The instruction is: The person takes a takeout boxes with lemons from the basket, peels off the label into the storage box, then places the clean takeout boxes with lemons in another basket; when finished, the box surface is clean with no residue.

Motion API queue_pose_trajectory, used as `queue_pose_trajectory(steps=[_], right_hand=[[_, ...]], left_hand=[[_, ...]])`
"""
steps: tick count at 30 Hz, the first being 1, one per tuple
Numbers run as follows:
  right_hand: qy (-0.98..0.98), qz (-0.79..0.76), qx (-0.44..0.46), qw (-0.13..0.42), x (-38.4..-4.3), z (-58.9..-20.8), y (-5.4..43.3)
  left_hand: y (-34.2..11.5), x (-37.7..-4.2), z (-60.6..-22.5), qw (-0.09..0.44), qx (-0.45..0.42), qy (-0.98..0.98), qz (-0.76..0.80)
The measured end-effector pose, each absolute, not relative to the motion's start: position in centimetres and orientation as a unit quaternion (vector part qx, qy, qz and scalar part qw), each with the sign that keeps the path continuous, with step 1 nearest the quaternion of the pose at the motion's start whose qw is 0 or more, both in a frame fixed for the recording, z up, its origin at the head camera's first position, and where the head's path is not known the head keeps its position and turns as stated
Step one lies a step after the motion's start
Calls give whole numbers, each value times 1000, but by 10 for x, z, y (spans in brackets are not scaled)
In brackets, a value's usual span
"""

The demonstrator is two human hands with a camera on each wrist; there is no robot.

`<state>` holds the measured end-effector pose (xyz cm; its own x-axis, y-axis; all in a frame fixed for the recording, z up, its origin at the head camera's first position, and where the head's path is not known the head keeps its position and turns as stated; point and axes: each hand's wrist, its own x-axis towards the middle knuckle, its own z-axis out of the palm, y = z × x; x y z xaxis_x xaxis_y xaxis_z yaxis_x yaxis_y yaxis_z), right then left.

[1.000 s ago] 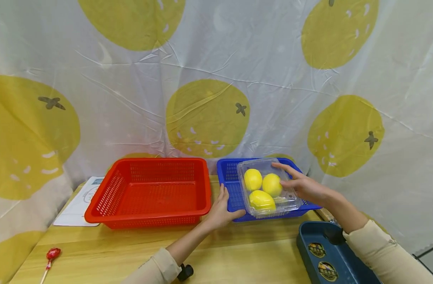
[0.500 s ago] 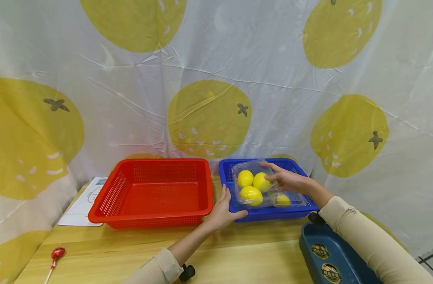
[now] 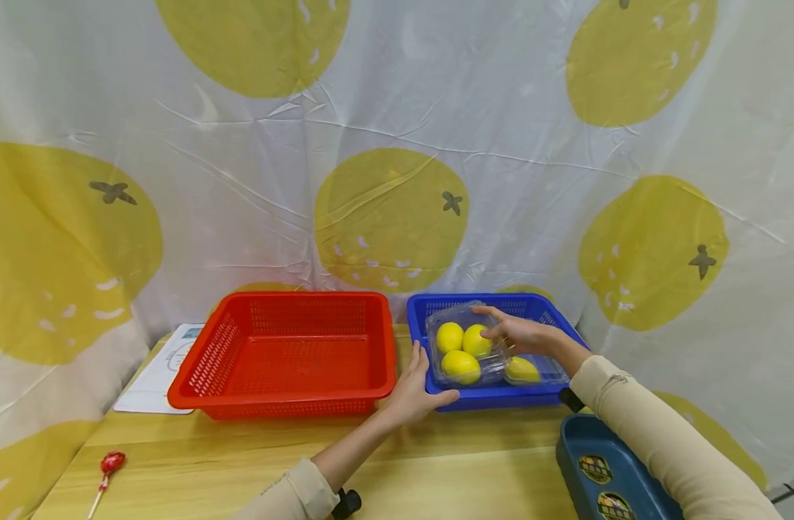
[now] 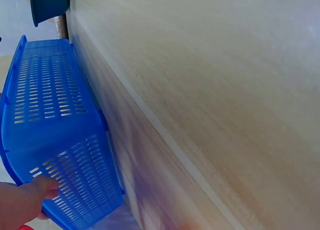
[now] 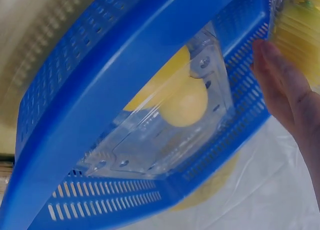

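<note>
My right hand (image 3: 523,336) holds a clear plastic box (image 3: 443,318) with several lemons (image 3: 461,367) by its right side, inside the left part of the blue basket (image 3: 501,397). To the right of it lies a second clear box (image 5: 145,152), also with lemons in it, visible below the hand. In the right wrist view the fingers overlap the edge of the upper box (image 5: 300,35). My left hand (image 3: 406,393) rests against the basket's left side with straight fingers, its thumb at the front corner; the left wrist view shows it touching the slotted wall.
A red basket (image 3: 204,397) stands just left of the blue one, with a paper sheet (image 3: 146,383) beyond it. A red lollipop (image 3: 113,462) lies front left, and a dark teal tray (image 3: 568,462) stands front right. A fruit-print curtain (image 3: 253,217) hangs behind.
The box in my right hand has come down and leftward into the blue basket, bringing the second box into view. My left hand has stayed at the basket's left side.
</note>
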<state>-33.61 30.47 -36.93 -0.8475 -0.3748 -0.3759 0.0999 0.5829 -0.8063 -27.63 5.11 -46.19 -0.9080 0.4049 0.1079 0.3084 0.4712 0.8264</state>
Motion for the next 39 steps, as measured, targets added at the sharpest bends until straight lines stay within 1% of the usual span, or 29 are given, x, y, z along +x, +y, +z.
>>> queue_pose_trajectory(steps=[8, 15, 22, 32, 39], right_hand=[[843, -453, -66, 281, -345, -380, 300], [834, -454, -71, 306, -349, -390, 297], [829, -457, -78, 312, -352, -400, 297], [840, -438, -104, 304, -353, -407, 300], [850, -426, -102, 293, -356, -412, 300]], left_hand=[[51, -275, -463, 60, 207, 852, 478], [51, -273, -462, 52, 209, 854, 474], [53, -275, -463, 49, 205, 859, 468], [53, -274, -464, 46, 203, 857, 471], [52, -273, -463, 49, 203, 859, 467]])
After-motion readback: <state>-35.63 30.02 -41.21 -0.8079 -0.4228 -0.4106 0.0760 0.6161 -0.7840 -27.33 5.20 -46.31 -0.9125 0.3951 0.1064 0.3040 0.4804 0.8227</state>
